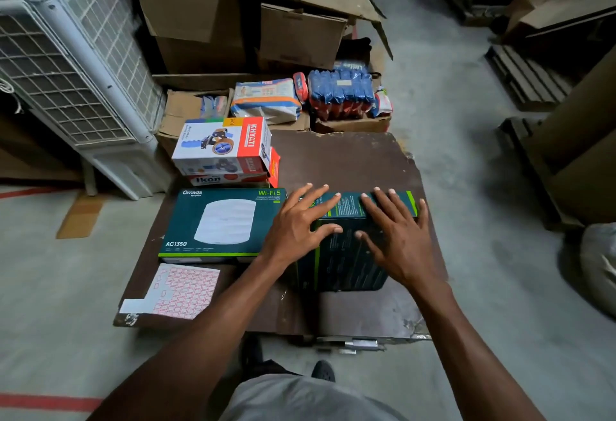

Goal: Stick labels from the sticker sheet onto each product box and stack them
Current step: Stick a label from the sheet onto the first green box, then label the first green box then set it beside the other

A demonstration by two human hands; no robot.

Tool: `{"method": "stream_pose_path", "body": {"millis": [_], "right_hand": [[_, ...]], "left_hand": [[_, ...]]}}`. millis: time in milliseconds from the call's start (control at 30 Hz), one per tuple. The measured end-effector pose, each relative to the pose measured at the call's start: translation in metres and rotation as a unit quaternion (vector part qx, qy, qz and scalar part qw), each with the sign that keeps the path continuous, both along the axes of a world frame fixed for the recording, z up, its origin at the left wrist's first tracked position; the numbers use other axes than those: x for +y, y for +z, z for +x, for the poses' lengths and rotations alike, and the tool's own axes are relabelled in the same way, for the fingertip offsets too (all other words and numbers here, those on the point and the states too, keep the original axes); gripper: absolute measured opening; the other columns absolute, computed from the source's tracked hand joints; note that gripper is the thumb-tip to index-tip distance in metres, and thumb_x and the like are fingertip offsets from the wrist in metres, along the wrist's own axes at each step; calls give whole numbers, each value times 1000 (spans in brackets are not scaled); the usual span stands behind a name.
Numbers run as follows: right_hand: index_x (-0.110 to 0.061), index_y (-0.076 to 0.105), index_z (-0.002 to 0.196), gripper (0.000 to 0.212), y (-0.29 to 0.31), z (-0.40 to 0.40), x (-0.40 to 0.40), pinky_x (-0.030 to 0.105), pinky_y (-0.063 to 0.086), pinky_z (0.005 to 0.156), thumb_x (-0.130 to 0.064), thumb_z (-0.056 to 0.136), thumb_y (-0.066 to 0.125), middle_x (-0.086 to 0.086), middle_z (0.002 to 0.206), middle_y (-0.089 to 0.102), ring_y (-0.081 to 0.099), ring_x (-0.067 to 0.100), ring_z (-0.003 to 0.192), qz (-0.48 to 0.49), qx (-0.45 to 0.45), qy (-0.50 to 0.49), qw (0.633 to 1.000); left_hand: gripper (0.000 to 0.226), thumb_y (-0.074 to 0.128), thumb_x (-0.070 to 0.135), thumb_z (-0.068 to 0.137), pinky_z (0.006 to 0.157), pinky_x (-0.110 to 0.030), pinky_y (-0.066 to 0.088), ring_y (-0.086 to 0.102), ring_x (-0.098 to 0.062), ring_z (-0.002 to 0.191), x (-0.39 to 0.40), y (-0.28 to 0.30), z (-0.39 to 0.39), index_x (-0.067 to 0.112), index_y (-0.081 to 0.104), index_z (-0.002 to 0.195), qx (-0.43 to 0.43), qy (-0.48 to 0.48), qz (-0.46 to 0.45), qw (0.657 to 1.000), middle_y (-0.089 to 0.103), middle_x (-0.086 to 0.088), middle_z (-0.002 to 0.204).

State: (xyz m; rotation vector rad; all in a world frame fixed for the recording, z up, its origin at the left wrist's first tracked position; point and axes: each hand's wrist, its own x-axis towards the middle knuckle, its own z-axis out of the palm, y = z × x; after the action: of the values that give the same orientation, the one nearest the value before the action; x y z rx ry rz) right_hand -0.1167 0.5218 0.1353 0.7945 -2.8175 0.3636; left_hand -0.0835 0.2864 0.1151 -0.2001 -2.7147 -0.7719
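A dark green product box (346,254) stands on the brown table (350,160), slightly right of centre. My left hand (296,224) rests flat on its top left with fingers spread. On the box's top right lies my right hand (393,234), also flat with spread fingers. A second green Omada Wi-Fi box (220,220) lies flat to the left. The sticker sheet (180,290) with red-framed labels lies at the table's front left corner. A white and red Khyati box (223,144) sits on a red and white Ikon box (226,179) behind the Omada box.
A white air cooler (76,64) stands on the left. Large cardboard cartons (240,17) rise behind the table, with wrapped packs (340,90) on low cartons in front of them. Dark pallets (526,77) and cardboard lie on the right. Grey floor surrounds the table.
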Motion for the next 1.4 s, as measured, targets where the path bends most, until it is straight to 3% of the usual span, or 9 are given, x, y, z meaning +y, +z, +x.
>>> {"method": "stream_pose_path", "body": {"millis": [167,267,433,533,667,900,1000,1267,1400], "right_hand": [[-30,46,153,66,-2,7,-7,70,17,118,-44,93,69,2,160,42,35,27,150,0,25,-34,999],[-30,46,151,64,2,10,-13,65,6,123,-62,96,50,1,161,41,31,26,152,17,9,-60,998],[-27,51,148,74,2,8,-22,60,2,125,-72,90,38,1,159,43,29,25,153,-20,-21,-81,996],[-24,56,144,72,1,9,-24,59,4,125,-68,88,46,4,156,48,33,26,151,-46,-17,-92,995],[-22,60,142,69,-2,11,-25,59,9,125,-62,86,56,5,153,52,38,27,149,-61,-2,-93,994],[-19,63,137,67,-1,8,-28,51,9,125,-59,84,58,7,152,52,40,29,147,-72,4,-87,994],[-19,61,138,69,-12,0,-25,59,22,122,-61,83,56,7,153,51,38,29,148,-93,2,-77,993],[-23,53,144,62,-32,-12,-5,63,27,117,-53,91,64,2,159,41,35,30,149,-102,-57,-27,993],[-21,56,142,70,-35,-9,-13,62,28,118,-66,88,57,0,159,43,34,24,151,-138,-41,-46,989]], "left_hand": [[60,70,48,90,121,-47,30,22,-11,153,-5,-8,8,28,55,144,11,-6,105,994,46,5,156],[55,66,45,94,120,-43,32,33,-14,149,-3,-10,17,21,58,143,60,8,144,988,51,1,152],[39,50,37,101,100,-34,45,60,-13,116,-33,-45,45,12,67,127,138,213,223,941,68,3,122],[22,57,29,100,86,-39,54,64,-13,100,-83,-104,82,16,72,110,60,339,246,906,72,7,105],[9,64,11,94,76,-41,55,68,-32,85,-155,-175,137,12,73,95,-56,446,180,875,75,-7,92],[11,66,-4,87,82,-41,55,70,-39,88,-232,-228,186,-1,76,91,-148,565,181,791,75,-20,95],[16,70,-5,86,88,-41,53,70,-40,97,-245,-239,191,-5,76,101,-156,575,209,775,74,-24,103],[40,74,10,88,95,-48,56,65,-39,112,-255,-267,193,2,68,127,-243,538,132,796,70,-20,122],[39,74,8,88,91,-44,55,63,-37,112,-223,-251,189,0,68,126,-232,489,111,834,71,-19,119]]}}
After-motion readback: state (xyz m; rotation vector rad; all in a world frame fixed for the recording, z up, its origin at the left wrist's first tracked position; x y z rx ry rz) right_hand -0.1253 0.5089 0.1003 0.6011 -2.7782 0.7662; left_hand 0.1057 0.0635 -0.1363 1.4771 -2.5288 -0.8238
